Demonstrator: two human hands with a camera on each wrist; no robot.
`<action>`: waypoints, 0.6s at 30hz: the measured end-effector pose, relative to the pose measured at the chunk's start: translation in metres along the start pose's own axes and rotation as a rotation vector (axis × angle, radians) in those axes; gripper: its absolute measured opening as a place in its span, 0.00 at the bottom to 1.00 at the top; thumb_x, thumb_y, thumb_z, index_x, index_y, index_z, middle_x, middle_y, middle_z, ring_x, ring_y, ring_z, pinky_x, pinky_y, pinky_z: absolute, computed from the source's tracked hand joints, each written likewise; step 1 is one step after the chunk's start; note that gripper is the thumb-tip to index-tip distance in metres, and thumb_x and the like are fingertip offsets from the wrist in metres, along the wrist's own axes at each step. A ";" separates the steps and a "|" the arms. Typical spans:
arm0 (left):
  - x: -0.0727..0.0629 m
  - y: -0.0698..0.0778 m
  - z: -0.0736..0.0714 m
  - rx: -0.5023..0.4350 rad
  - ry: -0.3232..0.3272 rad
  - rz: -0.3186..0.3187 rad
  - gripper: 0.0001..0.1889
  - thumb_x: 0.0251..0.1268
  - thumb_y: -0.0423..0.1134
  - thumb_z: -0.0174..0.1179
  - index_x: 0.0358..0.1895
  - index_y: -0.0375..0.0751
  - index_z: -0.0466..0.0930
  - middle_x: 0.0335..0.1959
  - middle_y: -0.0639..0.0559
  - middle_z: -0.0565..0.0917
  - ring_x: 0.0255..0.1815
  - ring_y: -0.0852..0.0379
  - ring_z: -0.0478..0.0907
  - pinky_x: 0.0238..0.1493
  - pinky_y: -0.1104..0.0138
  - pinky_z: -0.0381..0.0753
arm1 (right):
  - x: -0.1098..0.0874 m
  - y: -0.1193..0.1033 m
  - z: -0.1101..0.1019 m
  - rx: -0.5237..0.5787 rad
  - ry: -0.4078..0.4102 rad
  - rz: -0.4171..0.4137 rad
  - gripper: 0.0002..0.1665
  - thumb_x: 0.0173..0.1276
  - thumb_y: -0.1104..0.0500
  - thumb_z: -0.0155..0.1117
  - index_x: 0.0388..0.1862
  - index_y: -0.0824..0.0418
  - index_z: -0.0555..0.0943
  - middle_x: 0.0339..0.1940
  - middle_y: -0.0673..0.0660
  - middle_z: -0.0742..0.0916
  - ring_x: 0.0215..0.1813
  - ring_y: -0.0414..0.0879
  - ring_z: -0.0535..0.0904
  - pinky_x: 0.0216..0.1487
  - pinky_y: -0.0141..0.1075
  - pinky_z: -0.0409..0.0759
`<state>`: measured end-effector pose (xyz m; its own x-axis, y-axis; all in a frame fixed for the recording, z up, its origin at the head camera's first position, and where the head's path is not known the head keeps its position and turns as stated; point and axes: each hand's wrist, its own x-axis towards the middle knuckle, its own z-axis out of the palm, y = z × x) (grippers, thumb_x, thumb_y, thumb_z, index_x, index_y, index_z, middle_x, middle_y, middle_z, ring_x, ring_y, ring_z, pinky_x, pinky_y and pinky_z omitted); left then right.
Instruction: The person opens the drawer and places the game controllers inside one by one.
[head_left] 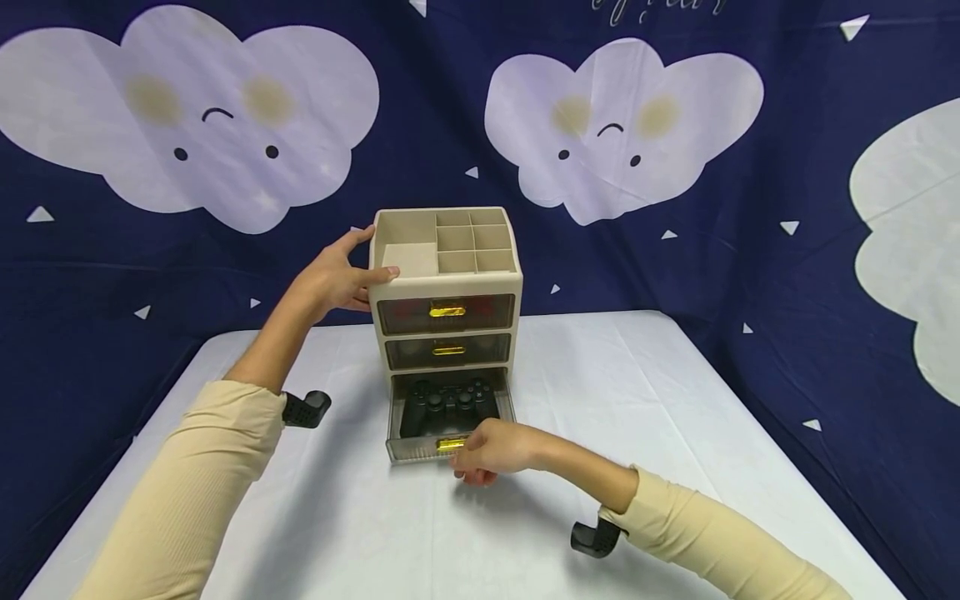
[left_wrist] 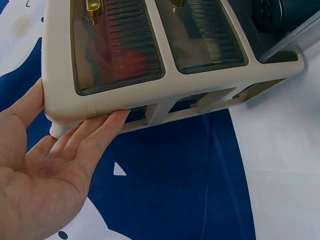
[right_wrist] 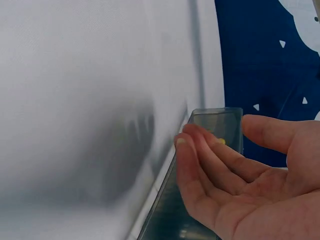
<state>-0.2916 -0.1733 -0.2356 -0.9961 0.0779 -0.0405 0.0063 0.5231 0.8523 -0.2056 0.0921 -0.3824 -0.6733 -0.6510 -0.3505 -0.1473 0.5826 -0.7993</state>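
A cream desktop organizer (head_left: 385, 287) stands upright on the white table, its top split into compartments. My left hand (head_left: 330, 279) rests against its upper left corner; in the left wrist view the fairly straight fingers (left_wrist: 95, 135) lie along the side panel. The bottom clear drawer (head_left: 412, 451) is pulled out, with a black game controller (head_left: 450, 406) lying inside. By the right end of that drawer's gold handle (head_left: 450, 444) is my right hand (head_left: 495, 447). A gap shows between its thumb and gently bent fingers in the right wrist view; contact with the handle is unclear.
Two smoky drawers above, the top (head_left: 405, 317) and the middle one (head_left: 412, 353), are closed; something red shows through the top one. The white table (head_left: 600, 383) extends around the organizer. A dark blue cloth (head_left: 435, 108) with clouds hangs behind.
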 end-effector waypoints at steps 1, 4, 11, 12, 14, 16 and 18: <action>0.000 0.000 0.000 0.000 -0.001 -0.001 0.48 0.72 0.45 0.64 0.84 0.62 0.39 0.73 0.30 0.68 0.57 0.33 0.83 0.59 0.46 0.83 | 0.000 0.002 0.000 0.003 -0.004 0.008 0.19 0.74 0.52 0.63 0.39 0.69 0.88 0.31 0.58 0.90 0.34 0.45 0.85 0.41 0.37 0.87; 0.000 0.000 0.000 -0.005 -0.006 -0.002 0.48 0.73 0.45 0.64 0.84 0.62 0.38 0.73 0.30 0.68 0.57 0.33 0.83 0.59 0.46 0.83 | 0.002 0.006 0.001 0.027 -0.016 0.020 0.19 0.74 0.52 0.63 0.43 0.68 0.88 0.32 0.58 0.89 0.36 0.47 0.86 0.42 0.39 0.88; 0.001 -0.001 0.000 0.003 0.000 0.002 0.48 0.72 0.46 0.65 0.84 0.62 0.39 0.77 0.32 0.62 0.57 0.33 0.83 0.59 0.46 0.83 | 0.003 0.016 0.008 0.108 -0.014 0.047 0.20 0.76 0.53 0.61 0.46 0.71 0.86 0.33 0.60 0.89 0.35 0.45 0.85 0.43 0.41 0.88; 0.001 -0.001 0.000 0.003 -0.001 0.003 0.48 0.72 0.45 0.64 0.84 0.62 0.39 0.78 0.32 0.60 0.57 0.33 0.83 0.59 0.46 0.83 | 0.004 0.017 0.009 0.119 -0.009 0.052 0.20 0.76 0.53 0.62 0.46 0.71 0.86 0.33 0.60 0.89 0.35 0.45 0.85 0.42 0.40 0.88; 0.001 -0.001 0.000 0.002 -0.001 0.002 0.48 0.72 0.45 0.64 0.84 0.62 0.38 0.78 0.32 0.61 0.57 0.33 0.83 0.60 0.46 0.83 | 0.004 0.019 0.011 0.148 -0.002 0.059 0.19 0.76 0.54 0.62 0.46 0.72 0.85 0.33 0.60 0.89 0.35 0.46 0.86 0.42 0.41 0.88; 0.001 -0.001 0.001 -0.002 -0.003 0.001 0.48 0.72 0.45 0.64 0.84 0.62 0.38 0.76 0.31 0.63 0.57 0.33 0.83 0.59 0.46 0.83 | 0.004 0.020 0.011 0.170 0.004 0.064 0.19 0.76 0.55 0.61 0.46 0.73 0.85 0.33 0.61 0.89 0.35 0.46 0.86 0.42 0.41 0.88; 0.001 0.000 0.000 -0.006 -0.002 -0.003 0.48 0.72 0.45 0.64 0.84 0.62 0.39 0.74 0.31 0.66 0.57 0.33 0.83 0.59 0.46 0.83 | 0.005 0.021 0.010 0.193 0.017 0.066 0.20 0.77 0.55 0.60 0.46 0.74 0.85 0.34 0.62 0.89 0.36 0.47 0.86 0.42 0.41 0.89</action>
<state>-0.2924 -0.1730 -0.2361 -0.9960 0.0782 -0.0441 0.0028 0.5183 0.8552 -0.2045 0.0963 -0.4062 -0.6890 -0.6057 -0.3980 0.0374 0.5187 -0.8541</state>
